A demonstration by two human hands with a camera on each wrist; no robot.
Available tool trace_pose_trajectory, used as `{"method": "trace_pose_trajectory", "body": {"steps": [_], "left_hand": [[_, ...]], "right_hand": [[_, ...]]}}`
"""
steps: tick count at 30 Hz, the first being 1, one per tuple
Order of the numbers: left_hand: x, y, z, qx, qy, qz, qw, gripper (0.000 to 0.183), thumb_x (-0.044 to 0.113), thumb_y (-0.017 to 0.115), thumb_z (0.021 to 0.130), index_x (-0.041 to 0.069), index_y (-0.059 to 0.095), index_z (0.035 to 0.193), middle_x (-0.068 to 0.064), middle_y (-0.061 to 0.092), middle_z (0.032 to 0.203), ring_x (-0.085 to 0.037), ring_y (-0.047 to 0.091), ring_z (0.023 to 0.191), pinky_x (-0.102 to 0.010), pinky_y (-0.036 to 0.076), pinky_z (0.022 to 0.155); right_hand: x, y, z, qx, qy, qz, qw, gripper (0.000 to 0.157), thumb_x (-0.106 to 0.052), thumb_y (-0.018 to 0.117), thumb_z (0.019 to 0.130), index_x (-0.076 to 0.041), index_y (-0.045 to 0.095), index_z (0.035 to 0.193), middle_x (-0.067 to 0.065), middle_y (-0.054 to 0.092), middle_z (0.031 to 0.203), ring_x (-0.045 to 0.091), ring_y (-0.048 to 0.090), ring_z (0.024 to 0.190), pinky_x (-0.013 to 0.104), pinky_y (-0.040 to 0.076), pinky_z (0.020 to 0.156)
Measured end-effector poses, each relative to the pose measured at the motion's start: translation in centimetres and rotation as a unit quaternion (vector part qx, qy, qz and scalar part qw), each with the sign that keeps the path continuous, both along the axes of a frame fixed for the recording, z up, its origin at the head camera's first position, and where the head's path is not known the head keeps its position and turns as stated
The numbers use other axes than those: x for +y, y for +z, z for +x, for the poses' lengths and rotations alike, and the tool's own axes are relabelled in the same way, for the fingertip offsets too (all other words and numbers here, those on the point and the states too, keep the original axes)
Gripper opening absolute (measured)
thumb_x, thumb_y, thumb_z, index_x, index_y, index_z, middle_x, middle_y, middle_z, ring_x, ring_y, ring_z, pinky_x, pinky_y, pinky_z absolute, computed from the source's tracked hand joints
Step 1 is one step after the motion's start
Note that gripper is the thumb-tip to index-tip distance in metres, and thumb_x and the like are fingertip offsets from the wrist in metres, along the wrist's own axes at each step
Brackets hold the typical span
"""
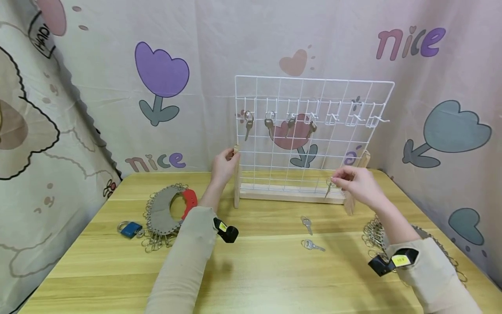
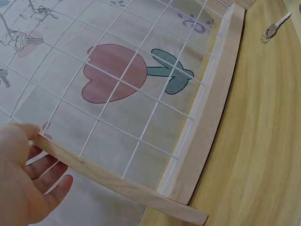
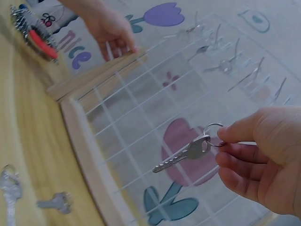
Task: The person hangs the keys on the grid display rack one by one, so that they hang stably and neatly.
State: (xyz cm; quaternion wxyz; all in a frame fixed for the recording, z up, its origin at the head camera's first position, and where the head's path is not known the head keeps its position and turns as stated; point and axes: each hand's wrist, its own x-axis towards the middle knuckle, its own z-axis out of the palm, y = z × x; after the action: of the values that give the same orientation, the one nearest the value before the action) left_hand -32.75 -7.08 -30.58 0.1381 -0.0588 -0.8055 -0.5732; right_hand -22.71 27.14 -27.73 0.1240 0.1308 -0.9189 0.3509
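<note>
My right hand pinches the metal ring of a silver key between thumb and fingers. The key dangles in front of the lower right of a white wire grid rack. At the rack's left side, my left hand holds the upper end of the wooden post, thumb on one side and fingers behind. Several keys hang by rings from the rack's left hooks, while the hooks to the right carry none. Two more ringed keys, one upper and one lower, lie on the table before the rack.
On the left of the table lies a grey disc edged with many small rings and fitted with a red handle. Beside it is a blue padlock. Another ring-edged grey disc sits partly hidden under my right forearm. A printed curtain hangs behind.
</note>
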Motion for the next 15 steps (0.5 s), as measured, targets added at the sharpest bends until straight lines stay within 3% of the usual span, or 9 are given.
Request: {"method": "trace_pose_trajectory", "body": {"steps": [10, 15], "left_hand": [[0.0, 0.1, -0.1, 0.007, 0.002, -0.002, 1.0, 0.04, 0.024, 0.054, 0.094, -0.001, 0.055, 0.126, -0.018, 0.059, 0.119, -0.028, 0.054, 0.111, -0.039, 0.044, 0.092], [0.0, 0.0, -0.1, -0.001, 0.004, -0.002, 1.0, 0.04, 0.024, 0.054, 0.094, 0.0, 0.054, 0.127, -0.017, 0.059, 0.119, -0.028, 0.054, 0.111, -0.038, 0.044, 0.092]], "right_hand": [[-0.8, 3.9, -0.6, 0.069, -0.017, -0.01, 0.997, 0.016, -0.015, 0.061, 0.09, 0.001, 0.065, 0.094, 0.011, 0.063, 0.077, 0.019, 0.059, 0.068, 0.019, 0.047, 0.057], [-1.1, 5.1, -1.0, 0.092, -0.015, -0.036, 0.995, 0.017, -0.013, 0.061, 0.09, 0.003, 0.064, 0.095, 0.008, 0.063, 0.076, 0.008, 0.057, 0.066, 0.017, 0.049, 0.058]]}}
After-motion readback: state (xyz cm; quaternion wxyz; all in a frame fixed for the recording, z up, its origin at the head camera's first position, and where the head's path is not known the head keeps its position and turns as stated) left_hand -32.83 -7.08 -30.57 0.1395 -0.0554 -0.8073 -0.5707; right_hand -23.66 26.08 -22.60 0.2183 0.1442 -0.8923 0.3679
